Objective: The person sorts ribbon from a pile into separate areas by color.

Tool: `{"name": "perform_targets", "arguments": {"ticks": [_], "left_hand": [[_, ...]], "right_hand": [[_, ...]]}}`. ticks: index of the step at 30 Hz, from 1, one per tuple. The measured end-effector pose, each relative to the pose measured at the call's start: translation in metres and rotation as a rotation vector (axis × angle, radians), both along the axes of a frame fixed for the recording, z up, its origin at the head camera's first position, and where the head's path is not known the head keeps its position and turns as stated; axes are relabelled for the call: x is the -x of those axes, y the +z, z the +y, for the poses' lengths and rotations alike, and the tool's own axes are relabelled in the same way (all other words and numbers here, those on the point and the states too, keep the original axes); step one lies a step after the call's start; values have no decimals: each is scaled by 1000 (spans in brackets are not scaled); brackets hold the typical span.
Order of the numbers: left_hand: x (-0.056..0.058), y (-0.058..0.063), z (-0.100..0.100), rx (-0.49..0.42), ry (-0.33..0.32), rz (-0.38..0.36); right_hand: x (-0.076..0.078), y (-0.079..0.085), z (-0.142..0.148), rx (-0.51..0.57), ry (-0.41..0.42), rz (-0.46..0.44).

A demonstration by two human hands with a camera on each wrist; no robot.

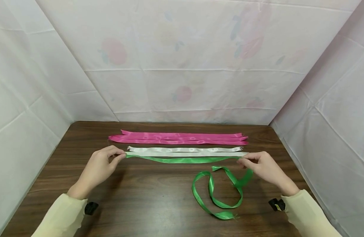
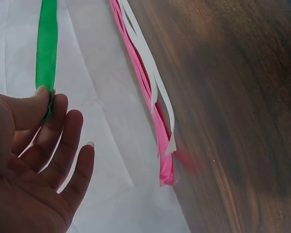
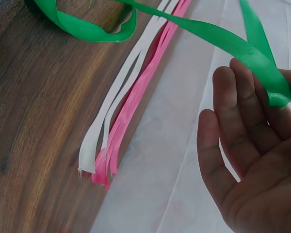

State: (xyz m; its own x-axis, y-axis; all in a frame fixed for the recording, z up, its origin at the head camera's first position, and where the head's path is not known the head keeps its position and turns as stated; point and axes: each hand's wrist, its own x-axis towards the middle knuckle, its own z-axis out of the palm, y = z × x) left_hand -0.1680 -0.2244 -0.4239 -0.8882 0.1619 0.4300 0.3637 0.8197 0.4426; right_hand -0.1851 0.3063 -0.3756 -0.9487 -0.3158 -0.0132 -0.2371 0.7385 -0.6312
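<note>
Between both hands stretches a green ribbon (image 1: 184, 160), sagging slightly just in front of two white ribbons (image 1: 182, 154). My left hand (image 1: 103, 164) pinches its left end between thumb and index finger; the other fingers are loosely bent in the left wrist view. At the other side my right hand (image 1: 263, 166) pinches green ribbon (image 3: 276, 92), which doubles back at the thumb and fingertips. From there a second green length hangs toward a loosely curled green ribbon (image 1: 196, 189) on the table. Whether the curled part is one piece with the stretched part, I cannot tell.
Several pink ribbons (image 1: 179, 138) lie side by side near the back of the dark wooden table (image 1: 140, 204), behind the white ones. White cloth walls (image 1: 182, 59) with faint fruit prints stand behind and at both sides. Each wrist carries a small black device (image 1: 91, 208).
</note>
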Motion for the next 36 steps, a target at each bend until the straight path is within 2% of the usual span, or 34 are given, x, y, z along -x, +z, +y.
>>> {"name": "perform_targets", "arguments": {"ticks": [6,9,12,17,19,29,33,36], "left_hand": [[-3,-1,-3,9,-21,9],[-6,-1,-6,19,-38,-23],[-10,-2,-11,42,-76,-104],[-13,-3,-16,88,-197,-286],[-13,-4,-15,92,-226,-319],[2,-4,10,114,-213,-277],[9,-4,27,127,-240,-265],[15,-5,48,134,-279,-243]], "right_hand": [[3,-6,-5,0,36,9],[4,-9,-7,-7,39,6],[5,-12,-8,-10,43,6],[5,-14,-11,-32,63,18],[5,-14,-12,-55,64,29],[4,-13,-16,-93,55,40],[4,-12,-17,-96,52,41],[3,-10,-19,-105,57,67]]}}
